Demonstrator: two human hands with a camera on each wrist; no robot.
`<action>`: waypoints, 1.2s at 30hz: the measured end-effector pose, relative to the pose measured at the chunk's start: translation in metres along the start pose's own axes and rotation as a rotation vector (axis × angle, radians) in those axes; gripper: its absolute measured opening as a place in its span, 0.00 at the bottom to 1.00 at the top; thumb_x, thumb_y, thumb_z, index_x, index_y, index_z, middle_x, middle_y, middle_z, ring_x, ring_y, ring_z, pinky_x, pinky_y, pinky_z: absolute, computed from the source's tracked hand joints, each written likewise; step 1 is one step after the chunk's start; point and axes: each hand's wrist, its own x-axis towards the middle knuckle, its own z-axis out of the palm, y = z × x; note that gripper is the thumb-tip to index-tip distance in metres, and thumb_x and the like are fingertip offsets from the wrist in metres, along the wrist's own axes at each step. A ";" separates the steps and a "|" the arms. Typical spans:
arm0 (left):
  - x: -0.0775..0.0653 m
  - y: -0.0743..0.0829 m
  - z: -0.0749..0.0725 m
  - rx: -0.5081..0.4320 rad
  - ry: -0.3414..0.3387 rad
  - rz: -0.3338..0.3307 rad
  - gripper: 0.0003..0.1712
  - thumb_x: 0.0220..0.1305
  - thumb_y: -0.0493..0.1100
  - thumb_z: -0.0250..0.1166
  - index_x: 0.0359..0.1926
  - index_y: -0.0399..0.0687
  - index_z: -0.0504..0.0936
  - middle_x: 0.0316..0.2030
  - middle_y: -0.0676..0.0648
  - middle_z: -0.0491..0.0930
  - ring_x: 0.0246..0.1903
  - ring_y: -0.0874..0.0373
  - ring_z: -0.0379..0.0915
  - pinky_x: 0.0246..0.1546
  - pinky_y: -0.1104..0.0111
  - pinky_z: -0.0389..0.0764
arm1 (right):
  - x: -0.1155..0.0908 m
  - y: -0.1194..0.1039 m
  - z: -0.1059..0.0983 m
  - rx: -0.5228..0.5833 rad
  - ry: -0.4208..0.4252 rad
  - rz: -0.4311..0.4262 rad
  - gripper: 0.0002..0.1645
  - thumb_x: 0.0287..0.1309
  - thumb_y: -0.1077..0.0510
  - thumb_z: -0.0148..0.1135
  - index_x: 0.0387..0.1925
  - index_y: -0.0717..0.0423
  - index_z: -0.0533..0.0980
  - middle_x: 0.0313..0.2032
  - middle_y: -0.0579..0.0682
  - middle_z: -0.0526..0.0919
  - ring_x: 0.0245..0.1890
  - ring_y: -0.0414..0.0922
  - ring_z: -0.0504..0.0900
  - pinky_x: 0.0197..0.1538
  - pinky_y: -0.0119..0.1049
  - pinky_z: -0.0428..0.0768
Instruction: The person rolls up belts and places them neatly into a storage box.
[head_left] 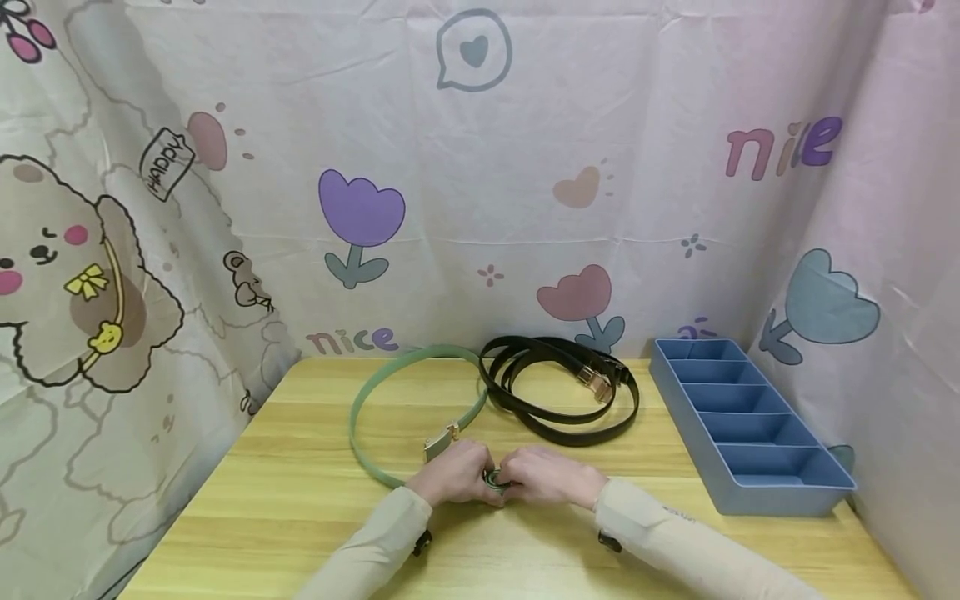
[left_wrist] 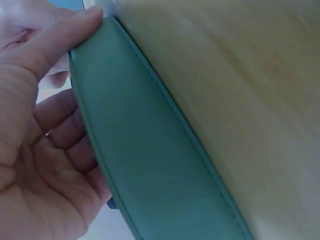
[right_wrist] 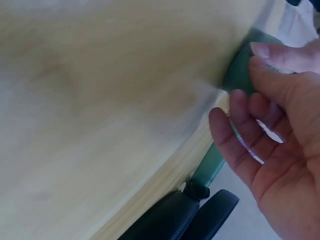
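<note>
A green belt point(head_left: 354, 421) lies in a wide loop on the table, its gold-edged buckle point(head_left: 441, 442) just behind my left hand point(head_left: 459, 473). Between both hands, one end is bent into a small tight coil point(head_left: 496, 481). My left hand pinches the coil from the left; in the left wrist view its thumb lies on the edge of the wide green strap point(left_wrist: 145, 135). From the other side my right hand point(head_left: 546, 477) pinches the coil, thumb and forefinger on the green leather point(right_wrist: 239, 72), the other fingers loosely bent. The hands hide most of the coil.
Behind the hands, black belts or one long black belt point(head_left: 551, 435) lie in overlapping loops with a gold-coloured buckle point(head_left: 597, 385). A blue-grey organizer box point(head_left: 693, 442) with several compartments stands at the right. A printed curtain point(head_left: 480, 167) hangs behind the wooden table point(head_left: 300, 517).
</note>
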 end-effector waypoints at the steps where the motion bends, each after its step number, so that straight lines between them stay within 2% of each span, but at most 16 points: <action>1: 0.000 0.000 0.000 0.007 -0.004 0.002 0.20 0.41 0.56 0.79 0.13 0.58 0.75 0.11 0.66 0.63 0.13 0.72 0.55 0.16 0.78 0.59 | -0.001 0.001 -0.001 -0.005 0.005 -0.006 0.06 0.58 0.53 0.67 0.26 0.43 0.80 0.27 0.35 0.80 0.27 0.28 0.72 0.35 0.20 0.71; 7: 0.003 0.000 -0.002 -0.006 -0.100 0.044 0.14 0.44 0.49 0.78 0.30 0.59 0.81 0.19 0.62 0.70 0.19 0.72 0.60 0.21 0.78 0.62 | -0.007 0.005 -0.002 -0.020 0.003 -0.032 0.03 0.58 0.53 0.66 0.30 0.44 0.83 0.29 0.36 0.83 0.30 0.28 0.77 0.38 0.19 0.74; 10: 0.004 -0.001 -0.001 -0.008 -0.098 0.044 0.12 0.45 0.48 0.78 0.27 0.59 0.81 0.18 0.62 0.69 0.19 0.72 0.59 0.21 0.78 0.62 | -0.008 0.006 -0.001 -0.038 -0.003 -0.020 0.02 0.59 0.53 0.66 0.30 0.43 0.82 0.30 0.35 0.83 0.30 0.28 0.77 0.38 0.19 0.73; 16: 0.004 0.001 0.000 0.085 -0.022 0.002 0.13 0.38 0.57 0.80 0.20 0.65 0.83 0.17 0.68 0.72 0.18 0.72 0.60 0.21 0.78 0.64 | -0.003 0.005 0.003 -0.021 0.025 -0.040 0.06 0.59 0.50 0.66 0.28 0.42 0.80 0.24 0.34 0.80 0.22 0.25 0.68 0.29 0.15 0.66; 20: 0.003 0.000 0.001 0.075 -0.002 0.030 0.14 0.39 0.58 0.80 0.20 0.63 0.83 0.16 0.67 0.72 0.17 0.72 0.58 0.20 0.77 0.63 | -0.002 0.004 0.002 0.023 0.049 -0.056 0.07 0.60 0.51 0.66 0.27 0.44 0.80 0.23 0.35 0.80 0.22 0.25 0.66 0.29 0.14 0.64; 24: 0.001 -0.004 -0.001 0.011 -0.077 0.072 0.16 0.43 0.51 0.80 0.30 0.60 0.81 0.20 0.63 0.71 0.19 0.72 0.59 0.22 0.78 0.62 | -0.003 0.007 0.001 0.041 0.040 -0.059 0.06 0.58 0.54 0.67 0.27 0.46 0.80 0.25 0.38 0.82 0.24 0.27 0.71 0.32 0.16 0.68; 26: 0.001 -0.006 -0.003 -0.024 -0.125 0.076 0.18 0.44 0.47 0.79 0.35 0.61 0.80 0.23 0.61 0.73 0.22 0.72 0.61 0.24 0.79 0.64 | -0.003 0.009 0.000 0.027 0.030 -0.057 0.03 0.58 0.55 0.67 0.28 0.46 0.81 0.27 0.38 0.83 0.27 0.28 0.75 0.34 0.18 0.71; 29: 0.002 -0.006 -0.006 -0.053 -0.154 0.071 0.19 0.45 0.44 0.79 0.38 0.59 0.81 0.25 0.61 0.75 0.24 0.72 0.64 0.26 0.78 0.66 | -0.004 0.012 0.000 -0.015 0.027 -0.056 0.00 0.57 0.55 0.68 0.32 0.45 0.83 0.30 0.36 0.84 0.31 0.29 0.78 0.39 0.21 0.74; 33: 0.004 -0.006 -0.008 0.022 -0.110 0.049 0.18 0.44 0.50 0.80 0.39 0.61 0.85 0.26 0.64 0.76 0.23 0.72 0.63 0.25 0.77 0.66 | -0.003 0.011 0.000 -0.049 0.021 -0.045 0.04 0.58 0.53 0.67 0.36 0.43 0.83 0.34 0.35 0.85 0.35 0.30 0.80 0.43 0.23 0.76; 36: 0.004 -0.005 -0.007 0.104 -0.070 0.028 0.18 0.40 0.56 0.80 0.34 0.64 0.86 0.24 0.68 0.75 0.21 0.72 0.62 0.23 0.77 0.64 | -0.002 0.009 0.000 -0.045 0.015 -0.035 0.05 0.59 0.51 0.66 0.37 0.43 0.82 0.35 0.36 0.85 0.36 0.30 0.80 0.42 0.23 0.76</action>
